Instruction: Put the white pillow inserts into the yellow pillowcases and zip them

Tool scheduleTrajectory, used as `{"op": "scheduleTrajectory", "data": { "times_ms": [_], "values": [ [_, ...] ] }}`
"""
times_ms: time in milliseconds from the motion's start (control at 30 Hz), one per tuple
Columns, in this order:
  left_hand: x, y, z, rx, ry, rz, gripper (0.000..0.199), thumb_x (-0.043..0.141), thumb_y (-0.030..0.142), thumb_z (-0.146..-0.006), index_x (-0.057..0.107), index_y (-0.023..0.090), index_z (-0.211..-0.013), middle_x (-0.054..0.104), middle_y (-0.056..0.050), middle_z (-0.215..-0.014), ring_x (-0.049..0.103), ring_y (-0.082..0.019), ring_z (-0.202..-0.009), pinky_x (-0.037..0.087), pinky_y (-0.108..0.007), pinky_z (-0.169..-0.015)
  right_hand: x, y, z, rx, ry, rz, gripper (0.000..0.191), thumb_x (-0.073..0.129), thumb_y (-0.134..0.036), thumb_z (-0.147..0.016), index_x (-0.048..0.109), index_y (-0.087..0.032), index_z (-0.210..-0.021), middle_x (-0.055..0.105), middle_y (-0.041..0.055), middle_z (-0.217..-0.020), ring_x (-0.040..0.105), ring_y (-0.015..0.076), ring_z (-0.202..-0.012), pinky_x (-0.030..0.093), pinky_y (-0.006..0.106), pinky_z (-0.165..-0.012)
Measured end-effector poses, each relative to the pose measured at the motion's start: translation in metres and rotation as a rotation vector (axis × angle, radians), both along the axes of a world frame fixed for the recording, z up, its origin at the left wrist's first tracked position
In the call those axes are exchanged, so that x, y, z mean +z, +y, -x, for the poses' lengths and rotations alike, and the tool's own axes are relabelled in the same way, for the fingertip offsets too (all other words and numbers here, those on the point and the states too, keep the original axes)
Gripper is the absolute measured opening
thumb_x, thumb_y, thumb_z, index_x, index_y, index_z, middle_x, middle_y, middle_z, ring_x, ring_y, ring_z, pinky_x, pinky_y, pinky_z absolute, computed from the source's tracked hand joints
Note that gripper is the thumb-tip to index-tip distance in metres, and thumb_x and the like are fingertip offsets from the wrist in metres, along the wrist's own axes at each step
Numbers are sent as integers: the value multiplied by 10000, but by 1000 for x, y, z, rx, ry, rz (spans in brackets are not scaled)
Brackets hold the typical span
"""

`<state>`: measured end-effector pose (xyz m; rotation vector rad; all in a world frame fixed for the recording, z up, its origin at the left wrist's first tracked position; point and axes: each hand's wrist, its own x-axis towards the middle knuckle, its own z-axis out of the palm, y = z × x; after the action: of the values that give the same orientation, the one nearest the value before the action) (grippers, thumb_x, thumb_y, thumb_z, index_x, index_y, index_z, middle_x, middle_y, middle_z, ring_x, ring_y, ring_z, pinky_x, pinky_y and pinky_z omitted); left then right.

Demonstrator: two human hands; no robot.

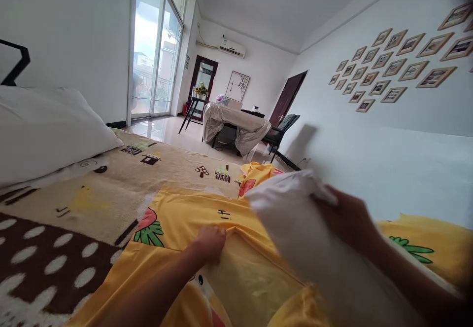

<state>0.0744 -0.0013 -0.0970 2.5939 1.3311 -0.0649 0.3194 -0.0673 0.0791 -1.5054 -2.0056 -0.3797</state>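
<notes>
A yellow pillowcase point(192, 208) with a printed carrot and dark lettering lies spread on the bed in front of me. My left hand point(211, 243) is closed on the edge of its opening, and the paler inside of the cloth shows just to the right. My right hand point(345, 216) grips a white pillow point(291, 218) by its upper corner. The pillow is raised and tilted above the right part of the pillowcase, blurred by motion. Its lower end is hard to make out against my forearm and the yellow cloth.
Another white pillow point(48, 129) rests at the left on a patterned beige and brown blanket point(177, 162). Bunched yellow cloth point(258, 171) lies at the bed's far edge, with more yellow printed fabric point(428, 238) at the right. Beyond stand a covered table point(236, 117) and a chair point(283, 129).
</notes>
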Motion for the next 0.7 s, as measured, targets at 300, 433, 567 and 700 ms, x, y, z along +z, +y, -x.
{"op": "scheduleTrajectory", "data": {
  "times_ms": [300,433,567,700],
  "values": [
    [-15,23,11,182,-139,-73,306,405,96,-821,596,92,-1059,648,-185,-1032,626,-314,-993,486,-426,-808,-66,10,70,440,-213,483,158,408,-113,-825,521,-184,-739,618,6,-725,544,111,-643,352,210,-598],
    [-15,38,17,286,-292,-88,306,460,107,-763,585,103,-1043,653,-172,-1012,628,-293,-948,471,-381,-766,-77,9,86,462,-288,576,192,410,-21,-725,514,-182,-730,627,5,-741,538,107,-636,306,212,-581],
    [-2,44,20,328,-478,-42,198,528,131,-681,613,134,-860,667,-74,-846,614,-207,-818,425,-263,-645,-80,13,99,419,-371,633,200,430,-23,-723,546,-184,-753,660,20,-774,572,125,-670,291,223,-582],
    [13,41,16,276,-651,48,100,582,148,-635,611,137,-731,618,16,-689,554,-102,-656,364,-182,-544,-89,25,110,370,-461,659,214,433,-89,-794,609,-200,-845,690,36,-804,623,164,-724,305,237,-585]
  ]
}}
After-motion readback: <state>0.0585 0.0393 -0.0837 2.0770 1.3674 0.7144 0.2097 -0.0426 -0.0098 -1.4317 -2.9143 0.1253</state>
